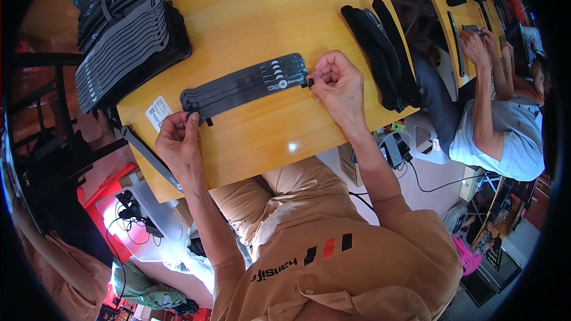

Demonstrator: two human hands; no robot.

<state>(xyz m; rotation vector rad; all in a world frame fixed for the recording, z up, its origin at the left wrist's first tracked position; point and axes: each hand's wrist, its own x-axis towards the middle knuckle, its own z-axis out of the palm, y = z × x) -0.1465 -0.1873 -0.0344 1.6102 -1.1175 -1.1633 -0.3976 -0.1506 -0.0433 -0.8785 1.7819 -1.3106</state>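
Note:
A small fanned stack of flat black straps (238, 83) with pale printing lies slantwise on the yellow wooden table (256, 148). My left hand (180, 141) is closed at the near left end of the stack, its thumb and fingers pinching the front strap. At the opposite end, my right hand (339, 86) pinches the same strap's right tip between thumb and forefinger. Small black tabs stick out beneath the strap beside each hand. Partly behind my left hand lies a white printed label (159, 112).
Piled black straps (125, 53) rise at the back left. Long dark straps (380, 56) lie along the right edge, and a single strap (151, 159) lies along the left edge. A co-worker (496, 125) handles things at another table on the right; another person (68, 267) is at lower left.

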